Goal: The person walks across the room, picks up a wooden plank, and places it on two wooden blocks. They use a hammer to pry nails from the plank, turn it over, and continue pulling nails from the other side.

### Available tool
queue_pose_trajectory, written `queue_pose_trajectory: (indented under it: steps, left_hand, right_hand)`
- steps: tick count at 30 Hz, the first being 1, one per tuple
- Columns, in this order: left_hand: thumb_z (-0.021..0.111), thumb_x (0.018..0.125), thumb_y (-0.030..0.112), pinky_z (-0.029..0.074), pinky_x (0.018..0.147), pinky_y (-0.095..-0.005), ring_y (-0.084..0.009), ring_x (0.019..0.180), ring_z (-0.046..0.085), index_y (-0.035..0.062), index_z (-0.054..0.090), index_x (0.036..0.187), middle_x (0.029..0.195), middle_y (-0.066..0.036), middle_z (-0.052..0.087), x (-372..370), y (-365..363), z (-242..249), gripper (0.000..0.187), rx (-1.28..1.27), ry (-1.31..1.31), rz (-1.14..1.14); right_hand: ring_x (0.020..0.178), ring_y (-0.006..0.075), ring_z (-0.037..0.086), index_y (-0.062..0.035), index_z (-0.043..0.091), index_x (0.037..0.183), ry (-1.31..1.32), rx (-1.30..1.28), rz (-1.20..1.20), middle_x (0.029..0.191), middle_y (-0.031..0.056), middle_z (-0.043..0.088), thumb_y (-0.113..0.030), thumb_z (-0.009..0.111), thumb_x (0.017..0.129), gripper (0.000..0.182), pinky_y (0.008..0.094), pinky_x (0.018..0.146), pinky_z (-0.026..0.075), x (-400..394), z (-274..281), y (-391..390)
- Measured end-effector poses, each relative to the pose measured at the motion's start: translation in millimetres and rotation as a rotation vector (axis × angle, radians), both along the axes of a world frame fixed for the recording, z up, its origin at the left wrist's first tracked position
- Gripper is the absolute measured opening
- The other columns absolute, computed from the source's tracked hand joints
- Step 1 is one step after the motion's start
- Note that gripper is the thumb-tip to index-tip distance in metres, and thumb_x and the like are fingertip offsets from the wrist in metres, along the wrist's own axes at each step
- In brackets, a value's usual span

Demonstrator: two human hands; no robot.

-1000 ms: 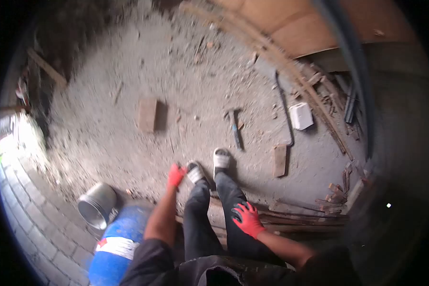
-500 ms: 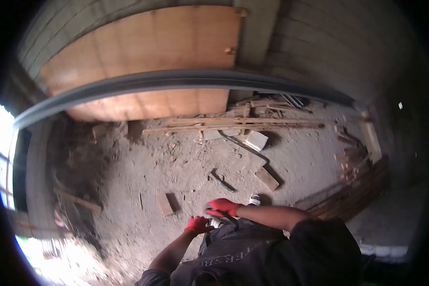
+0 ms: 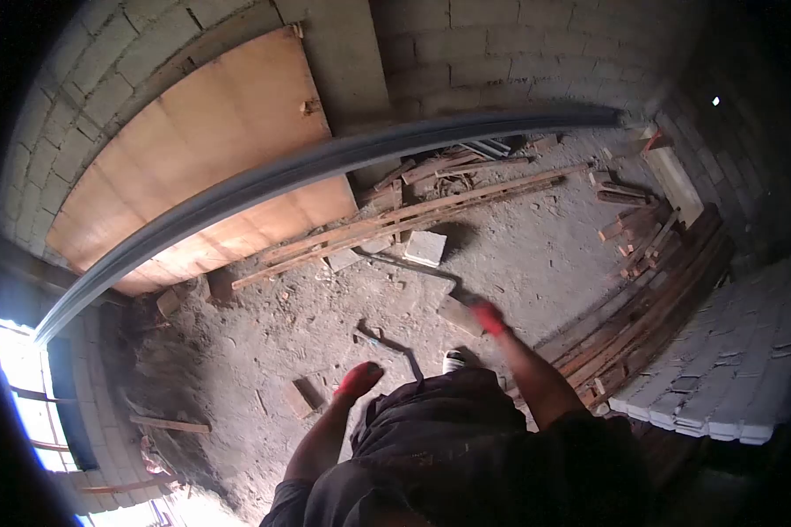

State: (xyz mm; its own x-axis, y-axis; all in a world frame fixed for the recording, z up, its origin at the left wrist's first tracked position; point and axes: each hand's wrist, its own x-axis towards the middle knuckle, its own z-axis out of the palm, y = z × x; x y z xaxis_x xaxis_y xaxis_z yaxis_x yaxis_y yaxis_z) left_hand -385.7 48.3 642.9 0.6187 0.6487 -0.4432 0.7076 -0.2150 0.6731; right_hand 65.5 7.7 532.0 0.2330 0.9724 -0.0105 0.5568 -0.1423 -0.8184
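My left hand (image 3: 359, 379), in a red glove, hangs in front of my left thigh with its fingers turned out of sight. My right hand (image 3: 490, 318), also red-gloved, is stretched forward to the right and smeared by motion. It overlaps the right end of a flat rectangular block (image 3: 457, 314) on the dusty ground. A hammer (image 3: 368, 337) lies on the ground in front of me, between the hands. Near its handle a dark strap (image 3: 414, 365) hangs from my waist. Another flat block (image 3: 301, 399) lies left of my left hand.
A long grey metal beam (image 3: 325, 159) crosses the view in front of me. Behind it stand a plywood sheet (image 3: 202, 145) and long timbers (image 3: 325, 244). A white block (image 3: 425, 249) lies nearer. Stacked planks (image 3: 628, 338) and grey blocks (image 3: 712, 382) are at right.
My view has turned and tilted. My hands, close together at my waist before, are now apart: the right has swung forward and right, the left stays by my thigh.
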Motion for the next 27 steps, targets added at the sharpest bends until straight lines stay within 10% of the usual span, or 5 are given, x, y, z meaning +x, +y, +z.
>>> queue_pose_trajectory:
  steps: [6, 12, 14, 23, 27]
  left_hand:
    - [0.059, 0.088, 0.048, 0.049, 0.083, -0.0412, -0.0309, 0.093, 0.067, 0.0012, 0.069, 0.101, 0.092, -0.018, 0.071, -97, -71, 3, 0.05, -0.289, 0.33, 0.643]
    - [0.057, 0.085, 0.054, 0.05, 0.082, -0.0415, -0.0313, 0.091, 0.067, 0.0003, 0.069, 0.099, 0.092, -0.017, 0.071, -134, -128, -48, 0.057, -0.491, 0.441, 0.667]
    - [0.057, 0.085, 0.054, 0.049, 0.084, -0.0417, -0.0322, 0.096, 0.066, 0.0004, 0.069, 0.099, 0.096, -0.018, 0.07, -106, -105, -54, 0.057, -0.484, 0.494, 0.602]
    - [0.054, 0.087, 0.054, 0.048, 0.088, -0.0446, -0.0358, 0.106, 0.062, 0.0048, 0.066, 0.108, 0.107, -0.02, 0.067, 81, 116, -104, 0.055, -0.187, 0.015, 0.732]
    - [0.059, 0.083, 0.057, 0.045, 0.097, -0.0435, -0.0334, 0.116, 0.057, 0.0063, 0.06, 0.119, 0.121, -0.02, 0.062, 130, 155, -135, 0.062, -0.33, 0.173, 0.474]
  right_hand:
    - [0.09, 0.0317, 0.065, -0.009, 0.062, 0.103, -0.917, -0.928, -0.182, 0.085, 0.0143, 0.067, -0.012, 0.055, 0.088, 0.017, 0.043, 0.074, 0.054, 277, 12, -315]
    - [0.091, 0.0346, 0.064, -0.0105, 0.067, 0.103, -0.769, -1.048, 0.072, 0.096, 0.0202, 0.067, -0.045, 0.035, 0.099, 0.047, 0.0531, 0.077, 0.048, 254, 20, -394]
    - [0.072, 0.0258, 0.062, -0.0145, 0.058, 0.121, 1.092, -0.923, -0.598, 0.088, 0.0098, 0.067, -0.07, 0.026, 0.093, 0.07, 0.0411, 0.06, 0.051, 208, 5, -367]
    - [0.105, 0.0281, 0.061, -0.0021, 0.06, 0.119, -0.212, -0.594, 0.389, 0.114, 0.0164, 0.063, -0.022, 0.062, 0.088, 0.037, 0.0387, 0.088, 0.049, 91, 232, 17]
    - [0.102, 0.0341, 0.063, 0.0006, 0.059, 0.119, 0.551, -0.817, -0.307, 0.11, 0.0198, 0.065, -0.024, 0.054, 0.096, 0.034, 0.0392, 0.085, 0.052, 187, 229, 59]
